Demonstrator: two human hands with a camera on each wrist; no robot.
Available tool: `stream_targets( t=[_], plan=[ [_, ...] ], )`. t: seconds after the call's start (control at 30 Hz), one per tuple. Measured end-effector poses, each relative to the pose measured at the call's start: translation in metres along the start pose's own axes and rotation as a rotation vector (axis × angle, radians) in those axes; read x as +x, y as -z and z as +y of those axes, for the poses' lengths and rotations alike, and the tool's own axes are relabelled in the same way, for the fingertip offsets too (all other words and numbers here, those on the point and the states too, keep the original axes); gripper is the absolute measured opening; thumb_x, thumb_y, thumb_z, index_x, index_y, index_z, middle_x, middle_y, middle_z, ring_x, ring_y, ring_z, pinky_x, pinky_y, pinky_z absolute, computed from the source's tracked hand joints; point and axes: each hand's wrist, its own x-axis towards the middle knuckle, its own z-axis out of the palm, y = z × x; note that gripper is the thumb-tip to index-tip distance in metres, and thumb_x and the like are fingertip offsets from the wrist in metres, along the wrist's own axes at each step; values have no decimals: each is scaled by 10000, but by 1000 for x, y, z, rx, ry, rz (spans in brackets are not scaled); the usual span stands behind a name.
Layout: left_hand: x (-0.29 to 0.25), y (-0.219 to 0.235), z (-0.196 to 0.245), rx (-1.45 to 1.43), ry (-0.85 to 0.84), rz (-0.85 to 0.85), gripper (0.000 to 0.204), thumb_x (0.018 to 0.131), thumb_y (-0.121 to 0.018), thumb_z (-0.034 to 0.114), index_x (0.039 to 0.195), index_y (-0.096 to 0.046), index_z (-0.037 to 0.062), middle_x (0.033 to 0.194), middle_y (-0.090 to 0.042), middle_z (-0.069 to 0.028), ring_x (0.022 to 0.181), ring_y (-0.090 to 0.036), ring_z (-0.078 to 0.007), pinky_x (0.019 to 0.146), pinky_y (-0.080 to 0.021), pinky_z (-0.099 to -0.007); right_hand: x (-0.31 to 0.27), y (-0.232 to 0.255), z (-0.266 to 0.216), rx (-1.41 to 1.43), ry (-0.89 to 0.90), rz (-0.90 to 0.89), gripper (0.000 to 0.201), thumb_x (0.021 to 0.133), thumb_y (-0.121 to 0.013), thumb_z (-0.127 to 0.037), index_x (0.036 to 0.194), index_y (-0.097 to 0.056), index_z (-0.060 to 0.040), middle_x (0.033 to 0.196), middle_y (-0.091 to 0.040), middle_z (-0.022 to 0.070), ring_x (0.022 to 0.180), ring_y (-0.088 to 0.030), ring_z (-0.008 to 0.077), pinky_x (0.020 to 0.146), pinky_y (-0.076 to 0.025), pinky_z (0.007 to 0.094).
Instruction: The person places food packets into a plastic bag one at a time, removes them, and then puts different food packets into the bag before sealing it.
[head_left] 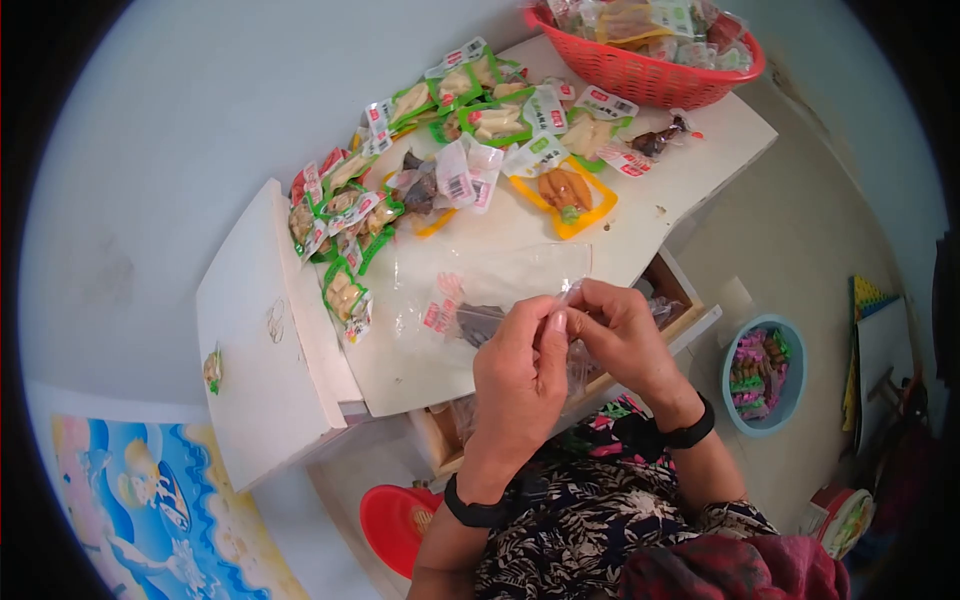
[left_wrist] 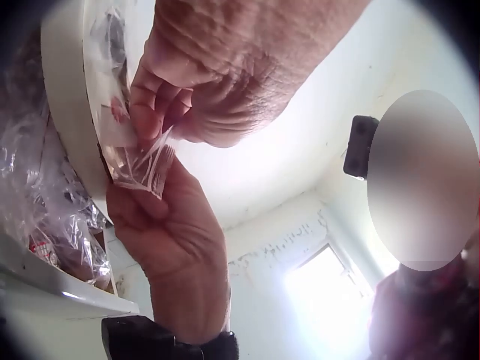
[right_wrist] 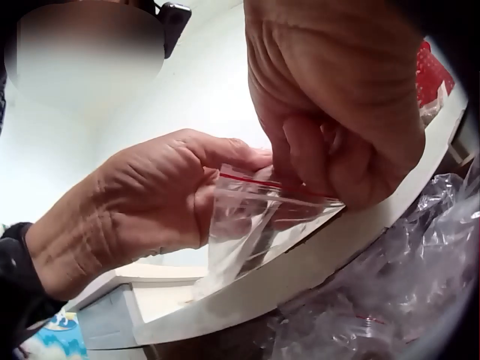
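Both hands pinch the top edge of a clear zip bag (right_wrist: 244, 217) with a red strip, seen in the right wrist view. The left hand (head_left: 517, 375) grips it at one side and the right hand (head_left: 628, 340) beside it, their fingertips close together. A dark item (head_left: 480, 322) shows through clear plastic below the hands, on the white table. In the left wrist view the bag's crinkled plastic (left_wrist: 146, 169) hangs between the left hand (left_wrist: 217, 75) and the right hand (left_wrist: 176, 240).
Green-edged food packets (head_left: 495, 120) and a yellow-edged packet (head_left: 566, 192) lie across the table (head_left: 640, 215). A red basket (head_left: 650, 72) of packets stands at the back. Below the hands, an open drawer (head_left: 690, 318) holds clear plastic bags. A blue basin (head_left: 797, 390) and red bowl (head_left: 385, 520) are lower down.
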Motion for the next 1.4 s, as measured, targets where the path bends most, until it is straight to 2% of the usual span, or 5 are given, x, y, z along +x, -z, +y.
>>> stream_targets(
  t=[0.23, 0.57, 0.77, 0.97, 1.4],
  plan=[
    [3, 2, -2, 171, -129, 83, 190, 1007, -698, 47, 1188, -662, 2, 904, -723, -134, 704, -692, -196, 640, -550, -314, 10, 0, -19, -629, 220, -80, 161, 913, -653, 37, 1047, -735, 5, 841, -678, 153, 771, -669, 310, 709, -523, 397],
    [10, 11, -12, 228, -286, 183, 210, 968, -691, 9, 1173, -645, 19, 1027, -732, -176, 856, -720, -382, 726, -583, -432, 40, -9, 4, -318, 136, -261, 323, 914, -665, 81, 1211, -758, -8, 1117, -765, 68, 1014, -699, 157, 917, -558, 307],
    [9, 27, -4, 188, -233, 104, 234, 963, -702, 9, 1190, -646, 19, 937, -684, -151, 790, -701, -330, 697, -576, -403, 43, -27, -12, -434, 97, -224, 378, 873, -685, 57, 1219, -783, -62, 1109, -767, 66, 990, -694, 167, 907, -545, 313],
    [2, 30, -18, 203, -259, 90, 264, 955, -723, 13, 1208, -649, 10, 956, -692, -147, 789, -707, -289, 684, -581, -372, 55, -29, 2, -695, 480, -183, 361, 773, -793, -126, 1134, -801, -143, 1032, -756, 57, 951, -702, 320, 848, -559, 394],
    [18, 109, -40, 611, -51, 386, 505, 1002, -684, 105, 1484, -557, 20, 1309, -669, -187, 883, -666, -261, 790, -555, -392, 62, -34, -12, -724, 298, -263, 463, 839, -891, -311, 1216, -751, -82, 1051, -742, 124, 937, -719, 278, 855, -557, 389]
  ],
)
